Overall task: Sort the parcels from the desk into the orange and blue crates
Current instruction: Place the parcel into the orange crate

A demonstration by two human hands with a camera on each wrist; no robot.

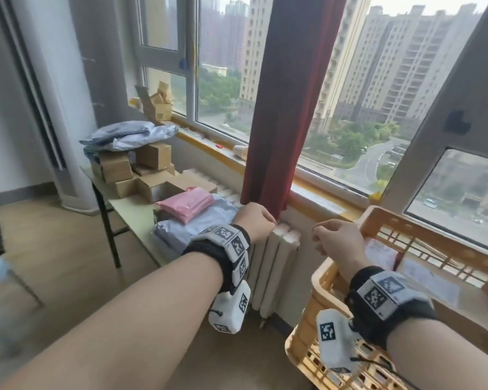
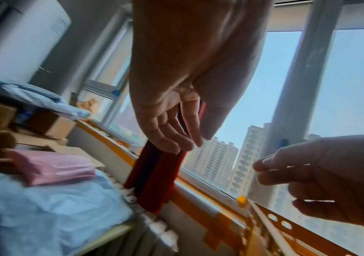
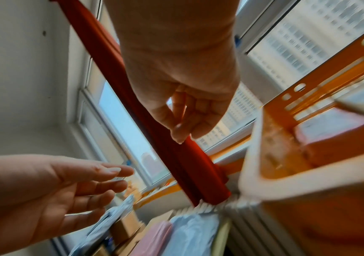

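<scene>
My left hand [image 1: 261, 220] hovers empty, fingers relaxed, over the near end of the desk [image 1: 133, 212]. There a pink parcel [image 1: 187, 204] lies on a pale blue-grey bag parcel [image 1: 200, 228]. Further back are stacked cardboard boxes [image 1: 141, 170] with grey bags [image 1: 130, 135] on top. My right hand [image 1: 326, 235] hangs empty above the near left corner of the orange crate [image 1: 378, 219]. The crate holds a labelled red parcel [image 1: 381, 254] and a labelled box [image 1: 430, 280]. In the wrist views, the left hand [image 2: 172, 136] and the right hand [image 3: 187, 121] both show loose fingers. No blue crate is in view.
A dark red curtain [image 1: 279, 108] hangs between the hands, over a white radiator [image 1: 276, 263] under the window sill. A paper cup [image 1: 240, 151] lies on the sill. A tall white air conditioner [image 1: 54, 108] stands behind the desk. Wooden floor [image 1: 68, 263] lies to the left.
</scene>
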